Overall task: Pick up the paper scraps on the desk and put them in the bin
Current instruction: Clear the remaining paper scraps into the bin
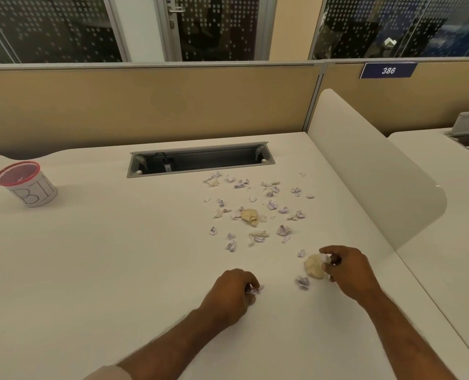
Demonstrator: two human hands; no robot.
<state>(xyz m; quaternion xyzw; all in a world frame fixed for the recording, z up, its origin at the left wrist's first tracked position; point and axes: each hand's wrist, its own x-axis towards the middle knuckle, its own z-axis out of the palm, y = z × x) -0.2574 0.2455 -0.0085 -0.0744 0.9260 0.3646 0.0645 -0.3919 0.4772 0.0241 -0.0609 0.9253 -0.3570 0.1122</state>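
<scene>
Several small crumpled white and lilac paper scraps [255, 209] lie scattered on the white desk [118, 256], right of centre. A yellowish crumpled ball [250, 216] sits among them. My left hand [232, 293] rests on the desk with its fingers closed on a small lilac scrap [255, 289]. My right hand [347, 271] pinches white scraps at its fingertips, touching a second yellowish ball [313, 266]. One loose scrap [302, 282] lies between my hands. The bin [26, 183], a red-rimmed cup wrapped in paper marked "BIN", stands at the far left.
An open grey cable tray [200, 159] with a plug inside is recessed at the back of the desk. A tan partition wall [145, 105] runs behind it. A curved white divider [376, 171] bounds the desk on the right.
</scene>
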